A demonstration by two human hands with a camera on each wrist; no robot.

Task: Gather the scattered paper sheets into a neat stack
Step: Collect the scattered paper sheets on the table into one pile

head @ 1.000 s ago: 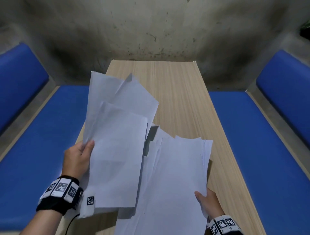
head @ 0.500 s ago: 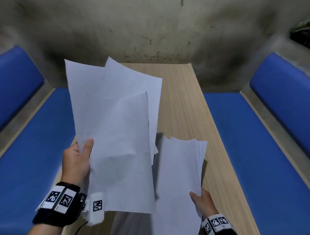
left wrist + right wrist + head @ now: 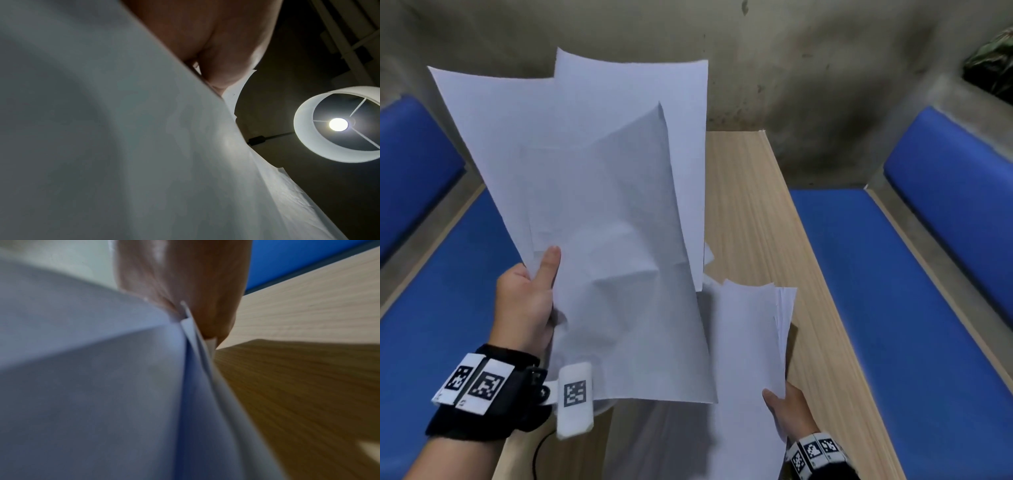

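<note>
Wooden desk [image 3: 753, 219] ran between blue benches [image 3: 893, 291]. Your left hand [image 3: 525, 301] gripped fanned sheets [image 3: 599, 192] at 10 o'clock; your right hand [image 3: 789, 407] pinched the thicker stack [image 3: 750, 342] at 5 o'clock.

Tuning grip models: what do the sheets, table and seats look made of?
Sheets: thin matte white paper; they buckle and crease where the left hand grips them. Table: light wood-grain top, matte, possibly laminate. Seats: smooth blue padding, probably vinyl; texture unclear.
</note>
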